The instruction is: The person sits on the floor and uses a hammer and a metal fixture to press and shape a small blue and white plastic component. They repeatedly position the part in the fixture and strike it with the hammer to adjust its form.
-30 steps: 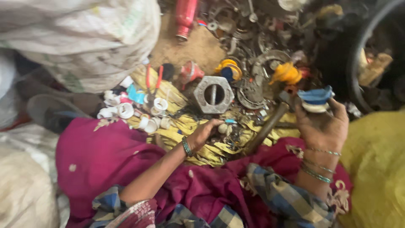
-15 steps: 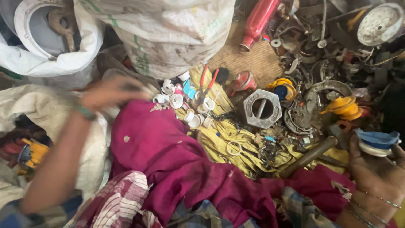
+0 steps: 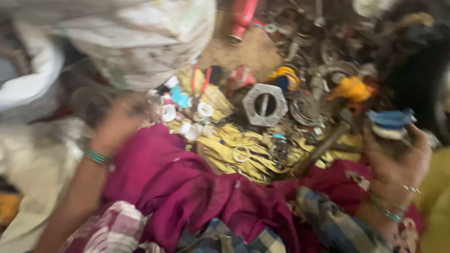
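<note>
Left hand (image 3: 117, 129): back from the white sack toward the small white plastic rings (image 3: 187, 119); fingers blurred, grip cannot be told. Right hand (image 3: 396, 157): unchanged, fingers holding blue-and-white caps (image 3: 390, 122) beside the large hex nut (image 3: 265, 104).

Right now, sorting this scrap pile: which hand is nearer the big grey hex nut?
Right. The right hand is just right of the hex nut, holding a blue-white piece; the left hand reaches farther left.

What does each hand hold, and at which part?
Right hand: blue and white caps, gripped from below. Left hand: too blurred to tell.
</note>
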### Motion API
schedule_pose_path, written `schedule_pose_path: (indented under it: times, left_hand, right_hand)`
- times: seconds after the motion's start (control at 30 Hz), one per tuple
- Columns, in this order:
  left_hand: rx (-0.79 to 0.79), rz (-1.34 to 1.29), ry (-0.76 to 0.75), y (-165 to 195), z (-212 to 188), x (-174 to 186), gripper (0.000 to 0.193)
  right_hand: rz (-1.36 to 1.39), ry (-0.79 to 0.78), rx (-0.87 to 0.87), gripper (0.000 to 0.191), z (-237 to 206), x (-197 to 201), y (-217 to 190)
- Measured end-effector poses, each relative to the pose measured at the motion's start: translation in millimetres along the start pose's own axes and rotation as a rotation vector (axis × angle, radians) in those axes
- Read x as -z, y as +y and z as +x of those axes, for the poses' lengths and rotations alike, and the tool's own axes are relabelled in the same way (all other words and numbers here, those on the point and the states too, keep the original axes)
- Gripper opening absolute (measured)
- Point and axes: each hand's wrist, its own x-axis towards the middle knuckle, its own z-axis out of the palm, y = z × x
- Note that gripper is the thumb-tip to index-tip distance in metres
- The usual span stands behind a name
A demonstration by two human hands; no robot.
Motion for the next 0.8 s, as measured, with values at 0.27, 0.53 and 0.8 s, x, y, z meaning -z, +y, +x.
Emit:
schedule_pose_path:
  times: [0.27,0.53,0.8]
  left_hand:
    - [-0.064,0.156,-0.607,12.1,37.4,-303.6,0.026]
    - [-0.036,0.446,-0.593,-0.2,20.6,-419.3,0.023]
    - [0.08,0.343,-0.267,-2.5,44.5,-376.6,0.04]
  right_hand:
    - [0.085,0.08,-0.013,0.034,-7.9,-15.6,3.6]
    - [0.161,0.044,-0.03,0.029,-14.6,-23.3,7.5]
    - [0.175,0.125,-0.047,0.032,-19.7,-36.9,18.3]
